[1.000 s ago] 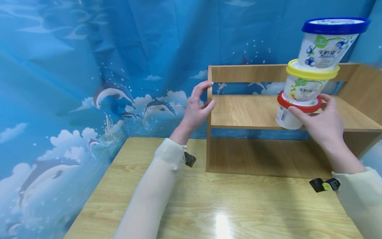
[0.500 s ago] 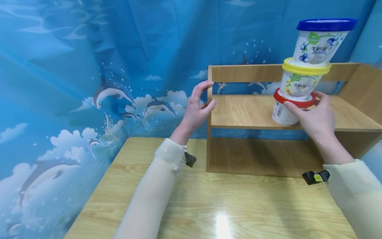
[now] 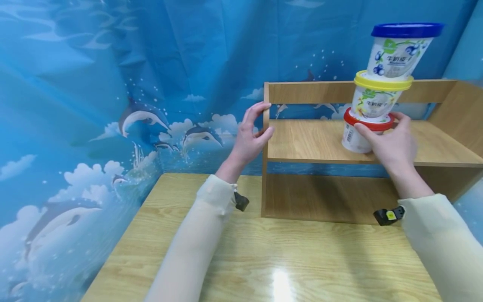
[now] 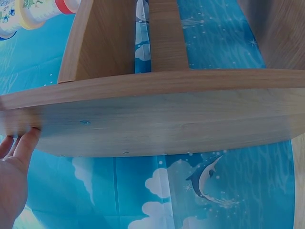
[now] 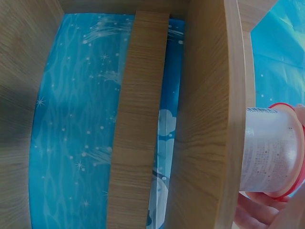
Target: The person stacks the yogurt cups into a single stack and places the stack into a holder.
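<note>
Three white tubs stand stacked in the head view: a red-lidded tub point(image 3: 356, 139) at the bottom, a yellow-lidded tub point(image 3: 375, 102) in the middle, a blue-lidded tub point(image 3: 398, 58) on top. The stack leans a little to the right. My right hand point(image 3: 396, 140) grips the bottom tub near its red lid, thumb on the near side. That tub is over the front of the upper board of the wooden shelf point(image 3: 302, 136); whether its base touches cannot be told. My left hand point(image 3: 247, 138) rests its fingertips against the shelf's left side panel point(image 4: 167, 119).
The shelf stands on a pale wooden table point(image 3: 302, 256), below its upper board a lower compartment point(image 3: 328, 195). A back rail point(image 3: 313, 92) runs across the top. Behind hangs a blue curtain point(image 3: 207, 54) printed with dolphins and clouds.
My right hand has moved the tub stack left and slightly back, with the bottom tub further in over the upper board. The left hand has stayed at the side panel.
</note>
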{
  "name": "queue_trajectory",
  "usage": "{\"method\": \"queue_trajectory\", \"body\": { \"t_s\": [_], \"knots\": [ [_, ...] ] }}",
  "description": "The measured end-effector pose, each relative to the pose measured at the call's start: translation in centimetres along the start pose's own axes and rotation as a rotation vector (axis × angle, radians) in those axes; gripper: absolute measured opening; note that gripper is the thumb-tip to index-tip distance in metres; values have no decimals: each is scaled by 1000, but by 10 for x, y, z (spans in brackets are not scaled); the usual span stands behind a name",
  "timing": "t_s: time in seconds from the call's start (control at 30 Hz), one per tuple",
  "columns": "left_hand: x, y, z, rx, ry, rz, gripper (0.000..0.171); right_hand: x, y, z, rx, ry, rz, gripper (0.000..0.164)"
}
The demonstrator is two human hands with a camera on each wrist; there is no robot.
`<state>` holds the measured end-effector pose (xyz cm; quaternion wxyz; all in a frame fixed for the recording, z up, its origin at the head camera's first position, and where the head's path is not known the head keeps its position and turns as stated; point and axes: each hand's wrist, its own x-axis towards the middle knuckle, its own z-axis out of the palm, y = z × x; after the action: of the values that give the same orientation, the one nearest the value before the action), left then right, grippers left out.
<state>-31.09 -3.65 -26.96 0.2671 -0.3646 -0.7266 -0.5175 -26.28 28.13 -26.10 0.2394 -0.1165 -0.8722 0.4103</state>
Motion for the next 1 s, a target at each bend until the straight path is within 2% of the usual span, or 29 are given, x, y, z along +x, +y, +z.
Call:
{"method": "queue_trajectory", "body": {
  "t_s": [0.63,1.0],
  "knots": [
    [1,-2,2,3,1,1,48,12,-4,15,-13,22,25,104],
    [1,-1,4,5,6,-23,49,2,4,5,45,-11,41,102]
  ]
}}
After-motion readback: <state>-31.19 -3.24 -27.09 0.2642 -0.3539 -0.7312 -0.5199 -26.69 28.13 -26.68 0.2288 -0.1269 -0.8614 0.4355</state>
